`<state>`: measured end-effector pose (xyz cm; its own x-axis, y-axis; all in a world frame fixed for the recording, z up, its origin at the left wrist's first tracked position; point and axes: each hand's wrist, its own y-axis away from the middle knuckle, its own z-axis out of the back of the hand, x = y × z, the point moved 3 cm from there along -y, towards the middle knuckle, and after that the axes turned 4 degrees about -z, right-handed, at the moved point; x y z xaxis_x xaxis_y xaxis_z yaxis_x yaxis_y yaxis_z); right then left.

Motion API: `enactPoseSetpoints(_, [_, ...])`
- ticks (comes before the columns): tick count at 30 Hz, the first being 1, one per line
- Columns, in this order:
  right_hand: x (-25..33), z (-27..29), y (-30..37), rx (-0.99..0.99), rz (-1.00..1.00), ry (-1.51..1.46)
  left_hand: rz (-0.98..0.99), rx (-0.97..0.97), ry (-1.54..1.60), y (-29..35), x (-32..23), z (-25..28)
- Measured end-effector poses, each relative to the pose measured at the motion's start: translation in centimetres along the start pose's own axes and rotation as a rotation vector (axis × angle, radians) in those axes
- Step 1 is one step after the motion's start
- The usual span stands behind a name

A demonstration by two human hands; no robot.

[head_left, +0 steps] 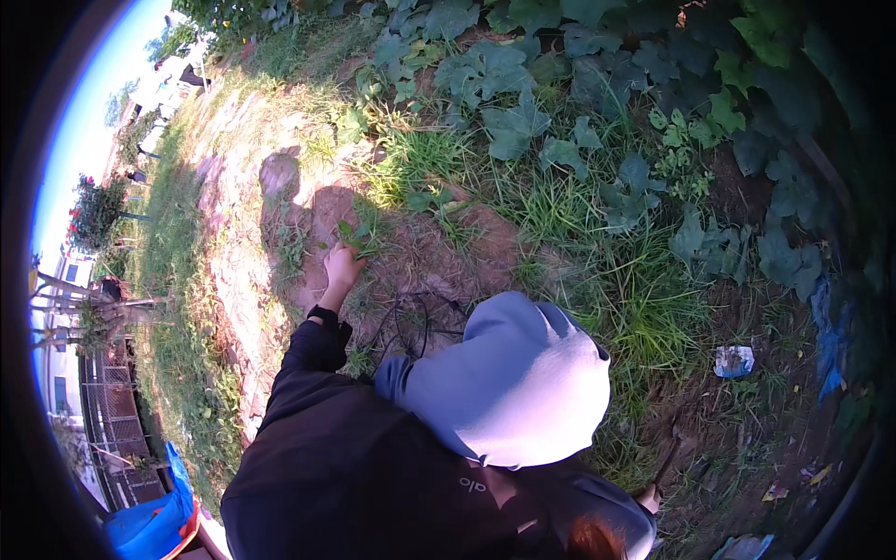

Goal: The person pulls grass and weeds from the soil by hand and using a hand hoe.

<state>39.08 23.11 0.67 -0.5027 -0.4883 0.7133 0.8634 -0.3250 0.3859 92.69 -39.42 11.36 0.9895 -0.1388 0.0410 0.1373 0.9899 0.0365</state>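
My left hand (343, 265) reaches out over bare soil, its fingers closed around a small tuft of green weeds (353, 235). A dark band circles the wrist below a black sleeve. Far to the lower right, my right hand (649, 497) shows only in part beside my bent knee (532, 373) in blue-grey trousers. Its fingers look wrapped round a thin, dark, stick-like tool (668, 459), which points up and away over the dirt. Shade blurs the tool's exact kind. A thin black cord (425, 317) lies looped on the soil between my left arm and the knee.
Tall grass (644, 308) and broad-leaved vines (504, 84) grow ahead and to the right. A crumpled pale packet (735, 361) and a blue plastic scrap (827, 336) lie on the right. At the lower left are a blue bag (154, 518) and a wire fence (117, 420).
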Motion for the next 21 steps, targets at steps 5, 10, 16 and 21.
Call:
enactPoseSetpoints(5, [-0.2, 1.6, 0.3, 0.019, 0.028, 0.044, 0.052, 0.063, -0.047, -0.3, 0.0, -2.1])
enactPoseSetpoints(10, [0.1, 1.7, 1.1, 0.043, 0.046, 0.078, 0.226, 0.113, -0.202, 0.9, 5.4, -1.9])
enactPoseSetpoints(16, [0.2, 1.8, 1.2, 0.058, 0.041, 0.104, 0.289, 0.267, -0.340, 4.0, 7.6, -5.3])
enactPoseSetpoints(21, [1.2, 2.6, 1.0, 0.045, 0.069, 0.123, 0.267, 0.093, -0.140, 3.9, 2.8, -5.3])
